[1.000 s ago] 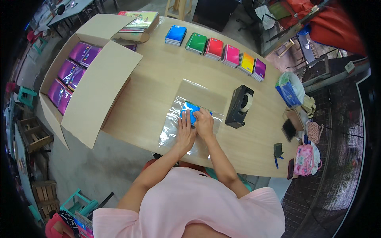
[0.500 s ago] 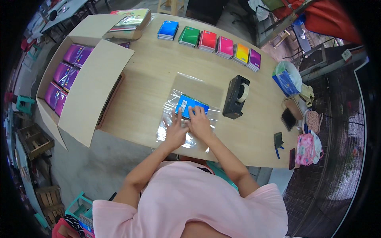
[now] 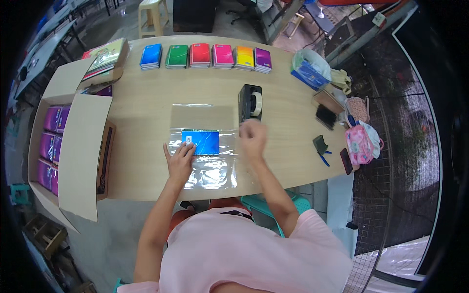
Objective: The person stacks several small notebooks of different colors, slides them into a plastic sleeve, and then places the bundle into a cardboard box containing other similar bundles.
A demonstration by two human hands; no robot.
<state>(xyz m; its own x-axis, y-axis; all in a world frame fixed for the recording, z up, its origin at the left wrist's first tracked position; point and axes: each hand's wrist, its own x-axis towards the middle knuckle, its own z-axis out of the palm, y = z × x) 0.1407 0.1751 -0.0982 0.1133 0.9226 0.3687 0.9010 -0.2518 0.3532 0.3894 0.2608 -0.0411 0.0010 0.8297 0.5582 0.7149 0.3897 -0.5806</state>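
hands 2 | blue notebook (image 3: 201,142) 1 | notebook stacks (image 3: 206,55) 6 | tape dispenser (image 3: 250,102) 1

Count taken at the wooden table (image 3: 146,112) — one table. Notebook stacks along the far edge: six, one each of blue (image 3: 150,56), green (image 3: 177,55), red (image 3: 200,54), pink (image 3: 223,54), orange-yellow (image 3: 244,56) and purple (image 3: 263,59). One blue notebook (image 3: 201,142) on one clear plastic sheet (image 3: 202,146). One black tape dispenser (image 3: 250,102). One open cardboard box (image 3: 73,146) — purple packs inside, number not determinable.
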